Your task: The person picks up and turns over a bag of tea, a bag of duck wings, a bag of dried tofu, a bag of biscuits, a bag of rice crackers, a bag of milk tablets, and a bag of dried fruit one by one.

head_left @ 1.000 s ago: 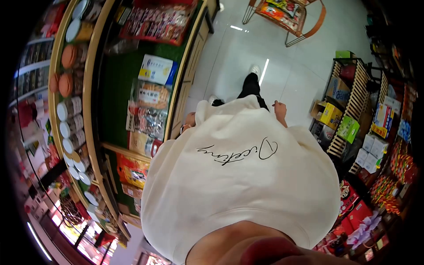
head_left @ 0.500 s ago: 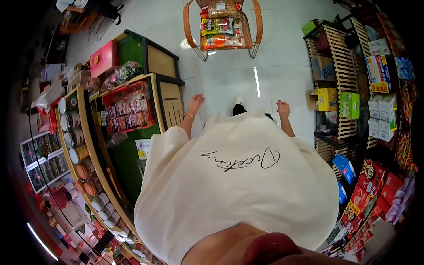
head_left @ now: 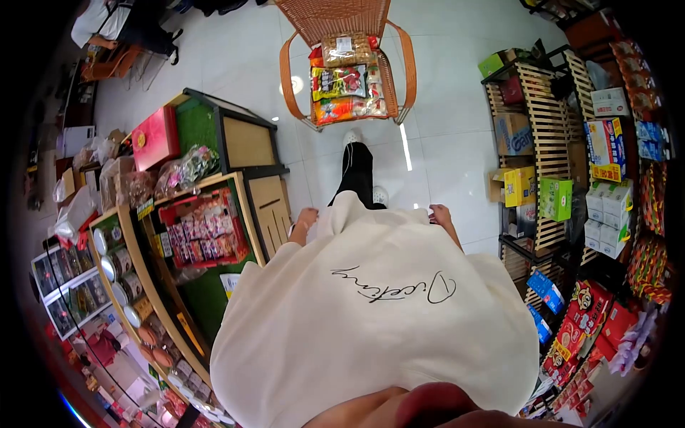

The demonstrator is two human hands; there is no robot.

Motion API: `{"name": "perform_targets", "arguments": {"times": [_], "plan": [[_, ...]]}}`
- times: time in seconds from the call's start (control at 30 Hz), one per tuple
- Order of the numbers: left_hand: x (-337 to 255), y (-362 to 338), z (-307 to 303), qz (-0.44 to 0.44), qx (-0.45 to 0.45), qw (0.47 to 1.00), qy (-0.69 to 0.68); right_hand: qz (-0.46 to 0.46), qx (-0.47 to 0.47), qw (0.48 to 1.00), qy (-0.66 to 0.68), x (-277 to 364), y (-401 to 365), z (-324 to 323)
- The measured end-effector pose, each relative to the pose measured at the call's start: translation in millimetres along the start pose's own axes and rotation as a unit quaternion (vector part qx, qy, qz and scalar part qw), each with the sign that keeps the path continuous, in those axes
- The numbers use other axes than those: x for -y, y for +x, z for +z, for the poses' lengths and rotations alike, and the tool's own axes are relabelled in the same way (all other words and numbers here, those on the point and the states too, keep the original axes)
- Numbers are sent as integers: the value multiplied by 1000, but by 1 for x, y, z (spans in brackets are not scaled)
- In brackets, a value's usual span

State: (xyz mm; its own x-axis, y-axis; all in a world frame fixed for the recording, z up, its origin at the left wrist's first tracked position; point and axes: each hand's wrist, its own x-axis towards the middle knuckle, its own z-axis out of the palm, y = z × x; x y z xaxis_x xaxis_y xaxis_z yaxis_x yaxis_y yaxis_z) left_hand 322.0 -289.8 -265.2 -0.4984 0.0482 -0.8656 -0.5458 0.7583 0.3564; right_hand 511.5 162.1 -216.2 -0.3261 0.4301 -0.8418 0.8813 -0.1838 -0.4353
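Observation:
My left hand (head_left: 307, 216) hangs at my left side beside the hem of my cream sweatshirt (head_left: 371, 307). Its fingers look loose, with nothing visible in them. On the other side, my right hand (head_left: 440, 215) hangs close to the sweatshirt, its fingers loosely bent and apart and no object visible in them. Ahead of my feet stands a brown woven armchair (head_left: 332, 18). Several food packages lie on its seat, among them a yellow-and-black bag (head_left: 339, 82), an orange bag (head_left: 342, 110) and a clear pack of brown food (head_left: 346, 50). Neither hand touches the chair.
At left, a wooden display stand (head_left: 246, 143) carries a red box (head_left: 155, 138) and a red crate (head_left: 239, 232) of small packets. Slatted shelves (head_left: 542, 128) with cartons line the right. A seated person (head_left: 135, 25) is at the far upper left. Pale tiles (head_left: 449, 93) cover the floor.
I have moved forward, so the chair is nearer and lower in view. One leg has stepped ahead. Both hands have dropped back closer to the sweatshirt.

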Motion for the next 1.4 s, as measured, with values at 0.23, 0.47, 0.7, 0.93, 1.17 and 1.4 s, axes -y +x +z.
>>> {"name": "perform_targets", "arguments": {"times": [0.23,0.47,0.7,0.93,1.17,1.4], "plan": [[-42,47,-66,77,-2,996,-38,-11,49,989,-140,49,61,-11],[-192,105,-112,98,-34,967,-234,-146,26,970,-192,236,122,27],[-268,170,-149,214,-48,972,-82,-279,153,945,-75,420,84,149],[-241,169,-161,182,-52,965,-180,-223,148,944,-195,391,97,159],[-154,120,-156,21,-68,980,-185,-31,93,954,-285,330,135,81],[-123,81,-122,-69,-46,975,-207,-33,97,975,-197,343,153,76]]}}
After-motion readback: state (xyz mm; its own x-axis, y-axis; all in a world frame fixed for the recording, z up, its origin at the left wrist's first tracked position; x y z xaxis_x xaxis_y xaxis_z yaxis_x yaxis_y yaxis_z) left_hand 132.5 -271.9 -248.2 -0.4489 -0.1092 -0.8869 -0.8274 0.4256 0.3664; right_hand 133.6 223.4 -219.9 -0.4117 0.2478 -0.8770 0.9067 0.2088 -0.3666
